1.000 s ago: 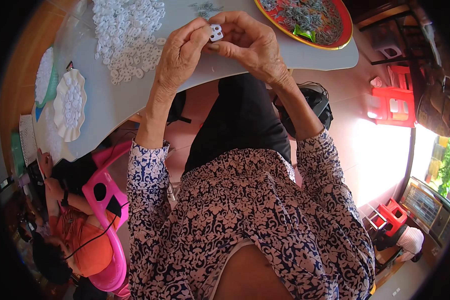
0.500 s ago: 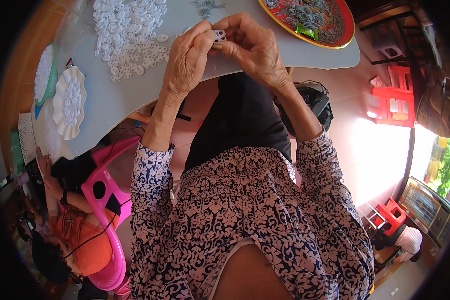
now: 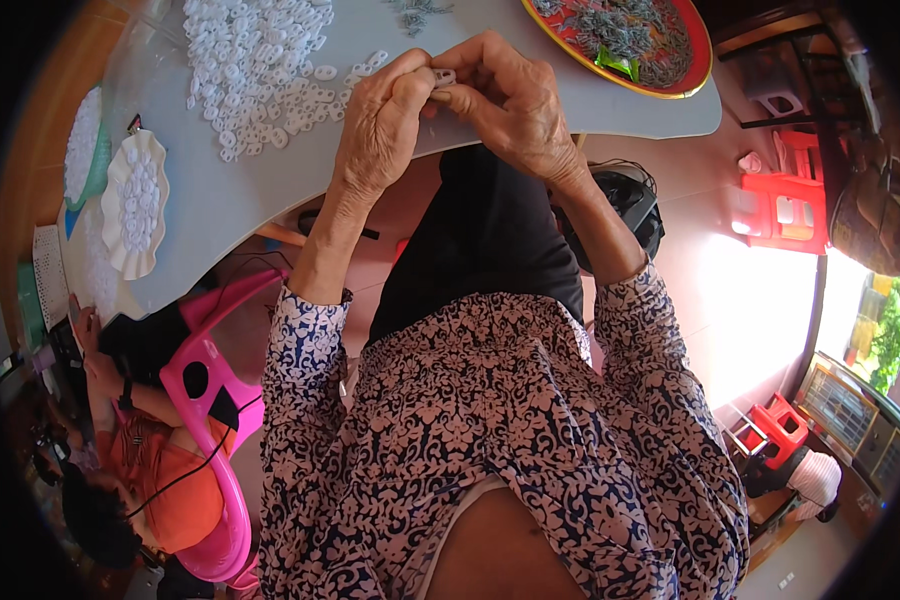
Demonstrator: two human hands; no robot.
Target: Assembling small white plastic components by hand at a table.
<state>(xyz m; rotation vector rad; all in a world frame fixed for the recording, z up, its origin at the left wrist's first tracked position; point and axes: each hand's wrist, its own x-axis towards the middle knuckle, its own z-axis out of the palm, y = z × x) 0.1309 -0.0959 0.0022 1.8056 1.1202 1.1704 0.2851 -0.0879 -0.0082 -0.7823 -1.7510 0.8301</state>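
Above the near edge of the grey table (image 3: 300, 180), my two hands meet at the fingertips. Between them is a small white plastic piece with holes (image 3: 444, 77), partly covered by fingers. My left hand (image 3: 382, 125) is closed, thumb and fingers pinching the piece's left end. The thumb and forefinger of my right hand (image 3: 510, 105) grip its other end. Whether a smaller part is also in the fingers I cannot make out. Many similar white oval pieces (image 3: 255, 60) lie heaped beyond my left hand. Thin grey metal bits (image 3: 416, 15) lie loose past my fingertips.
A red round tray with a gold rim (image 3: 701, 60) holds grey metal bits at the far right. At the left stand a wavy cream dish (image 3: 120, 255) and a green basket (image 3: 100, 165), both with white pieces. A person in orange (image 3: 185, 505) sits on a pink chair (image 3: 232, 500).
The white piece has tilted between my fingers, so its holed face shows less. Both hands stay nearly in place.
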